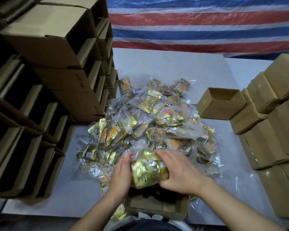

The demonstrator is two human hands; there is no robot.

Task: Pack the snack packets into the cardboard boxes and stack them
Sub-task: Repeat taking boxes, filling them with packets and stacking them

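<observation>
A heap of gold snack packets (150, 120) in clear plastic bags covers the middle of the grey table (173, 67). Near the front edge, both hands hold one bundle of gold packets (148, 170) between them. My left hand (122, 170) presses its left side with straight fingers. My right hand (178, 170) lies over its right side, fingers curled around it. Just below the bundle sits an open cardboard box (157, 207), partly hidden by my arms.
Stacks of empty open boxes (45, 67) lying on their sides wall the left. Closed boxes (274, 130) are stacked on the right, with one open box (220, 104) beside them. A red, white and blue striped tarp (198, 22) hangs behind.
</observation>
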